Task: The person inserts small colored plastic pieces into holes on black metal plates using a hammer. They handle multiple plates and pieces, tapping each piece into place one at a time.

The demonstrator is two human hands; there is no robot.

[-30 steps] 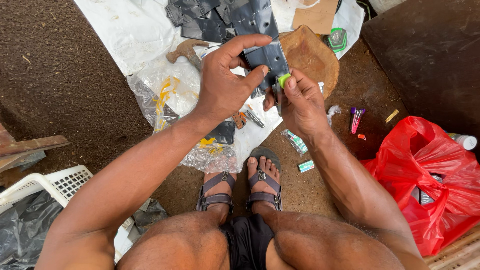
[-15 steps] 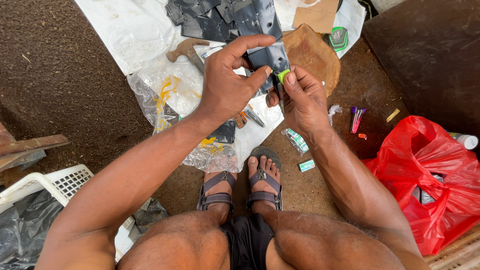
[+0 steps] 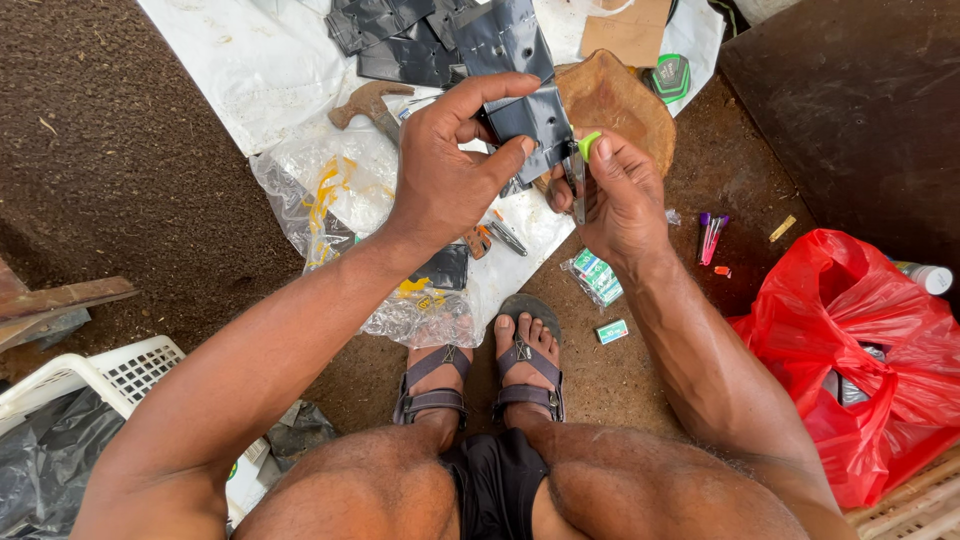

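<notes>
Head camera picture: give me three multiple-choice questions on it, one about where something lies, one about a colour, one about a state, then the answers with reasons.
1. Where does the red plastic bag lie?
A. on the person's right, on the ground
B. on the white sheet at the top
C. inside the white basket

2. What colour is the tip of the small tool in the right hand?
A. red
B. bright green
C. white

3. How is the dark folded piece held?
A. lying loose on the ground
B. under a foot
C. in the grip of the left hand, thumb and fingers around it

Answers:
1 A: the bag sits on the bare ground beside the right arm.
2 B: a green tip shows above the right fingers.
3 C: the left thumb and fingers close on the piece, lifted off the ground.
</notes>
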